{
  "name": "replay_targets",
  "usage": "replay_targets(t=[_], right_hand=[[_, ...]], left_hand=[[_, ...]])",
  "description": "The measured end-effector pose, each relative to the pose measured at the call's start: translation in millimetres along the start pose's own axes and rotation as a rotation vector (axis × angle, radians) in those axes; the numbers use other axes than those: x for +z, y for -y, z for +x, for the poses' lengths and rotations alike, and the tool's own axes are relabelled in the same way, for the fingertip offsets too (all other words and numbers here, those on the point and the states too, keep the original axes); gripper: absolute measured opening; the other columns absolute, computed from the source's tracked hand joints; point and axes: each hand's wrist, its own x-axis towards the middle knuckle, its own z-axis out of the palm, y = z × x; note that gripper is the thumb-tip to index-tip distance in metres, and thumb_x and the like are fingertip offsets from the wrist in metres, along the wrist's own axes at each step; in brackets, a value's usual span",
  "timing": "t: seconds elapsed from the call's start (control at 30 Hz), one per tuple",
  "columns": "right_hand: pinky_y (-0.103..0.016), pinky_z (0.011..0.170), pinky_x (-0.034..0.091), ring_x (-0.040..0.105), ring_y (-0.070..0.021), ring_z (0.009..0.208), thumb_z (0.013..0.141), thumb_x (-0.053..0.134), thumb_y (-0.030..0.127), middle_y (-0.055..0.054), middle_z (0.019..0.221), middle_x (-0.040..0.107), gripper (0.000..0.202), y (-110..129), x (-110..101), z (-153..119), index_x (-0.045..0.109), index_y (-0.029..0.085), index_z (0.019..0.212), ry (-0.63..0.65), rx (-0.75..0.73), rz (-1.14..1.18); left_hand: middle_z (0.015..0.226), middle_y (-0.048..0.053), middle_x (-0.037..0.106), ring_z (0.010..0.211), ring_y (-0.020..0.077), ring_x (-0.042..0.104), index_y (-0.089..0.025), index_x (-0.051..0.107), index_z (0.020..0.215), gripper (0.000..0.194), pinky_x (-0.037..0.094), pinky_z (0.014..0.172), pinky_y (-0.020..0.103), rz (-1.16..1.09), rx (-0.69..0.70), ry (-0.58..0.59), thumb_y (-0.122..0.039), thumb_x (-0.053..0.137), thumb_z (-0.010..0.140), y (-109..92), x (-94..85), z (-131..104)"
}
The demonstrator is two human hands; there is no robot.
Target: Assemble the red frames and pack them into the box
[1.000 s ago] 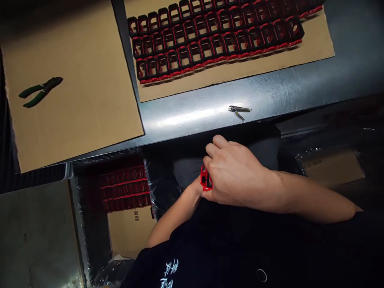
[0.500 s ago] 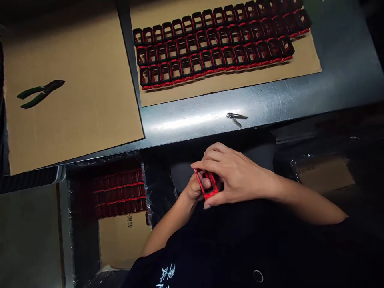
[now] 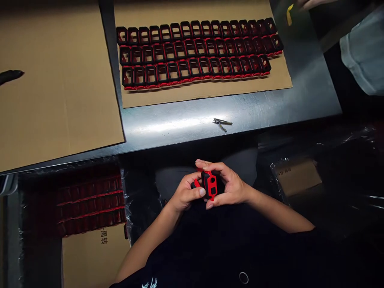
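Between my two hands, in front of my body and below the table's edge, is a red and black plastic housing (image 3: pixel 212 186) with small openings in its red face. My left hand (image 3: pixel 187 191) grips its left side, the thumb pressed near the lower edge. Around the right side and top curl the fingers of my right hand (image 3: pixel 230 185), with the thumb underneath. Both hands are closed on the part; some fingertips are hidden behind it. Similar red and black housings (image 3: pixel 195 48) stand in three rows on a cardboard sheet (image 3: pixel 207 93) on the table.
Small nippers (image 3: pixel 222 123) lie near the metal table's (image 3: pixel 168 128) front edge. Dark pliers (image 3: pixel 10 76) rest on the left cardboard (image 3: pixel 60 100). A lined box at lower left holds more red parts (image 3: pixel 91 204). Another person's hand (image 3: pixel 318 3) is at top right near a yellow object (image 3: pixel 289 15).
The housing has turned from its open frame side to its red face with openings. My left thumb now lies outside it. The view has shifted, and another person's hand and sleeve have appeared.
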Motion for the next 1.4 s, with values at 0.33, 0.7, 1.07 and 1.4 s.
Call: replay_targets(t=[0.33, 0.7, 1.07, 1.4], right_hand=[[-0.051, 0.113, 0.044, 0.055, -0.0316, 0.136, 0.067, 0.093, 0.047, -0.014, 0.143, 0.06, 0.094, 14.9, -8.6, -3.8, 0.048, 0.027, 0.147, 0.014, 0.1, -0.196], [-0.019, 0.051, 0.05, 0.062, -0.0124, 0.066, 0.09, 0.07, 0.052, -0.005, 0.08, 0.071, 0.036, 33.6, -5.2, 0.7, 0.08, 0.017, 0.096, -0.148, 0.589, 0.311], [-0.026, 0.065, 0.059, 0.065, -0.0143, 0.074, 0.085, 0.077, 0.042, -0.005, 0.092, 0.068, 0.024, 41.8, -6.9, 1.6, 0.08, 0.019, 0.091, -0.044, 0.502, 0.3], [-0.028, 0.07, 0.056, 0.067, -0.0151, 0.078, 0.08, 0.083, 0.03, -0.004, 0.091, 0.071, 0.014, 41.8, -4.3, 3.4, 0.074, 0.019, 0.083, -0.031, 0.433, 0.09]], left_hand=[[0.071, 0.001, 0.069, 0.06, 0.011, 0.057, -0.015, 0.075, 0.089, 0.043, 0.046, 0.061, 0.022, 0.097, 0.046, -0.175, -0.046, 0.09, 0.063, 0.3, -5.9, -6.5], [0.063, 0.002, 0.068, 0.045, 0.0099, 0.056, -0.013, 0.067, 0.08, 0.047, 0.037, 0.044, 0.019, 0.082, -0.165, -0.195, -0.05, 0.089, 0.061, -1.5, 3.3, -11.7], [0.077, 0.004, 0.076, 0.065, 0.0143, 0.066, -0.018, 0.073, 0.082, 0.012, 0.051, 0.063, 0.024, 0.796, 0.327, -0.219, -0.027, 0.077, 0.076, -28.0, -8.1, -16.9], [0.083, 0.006, 0.078, 0.074, 0.0169, 0.074, -0.018, 0.066, 0.088, 0.008, 0.056, 0.07, 0.026, 1.224, 0.766, -0.016, -0.015, 0.072, 0.083, -50.7, -9.5, -12.2]])
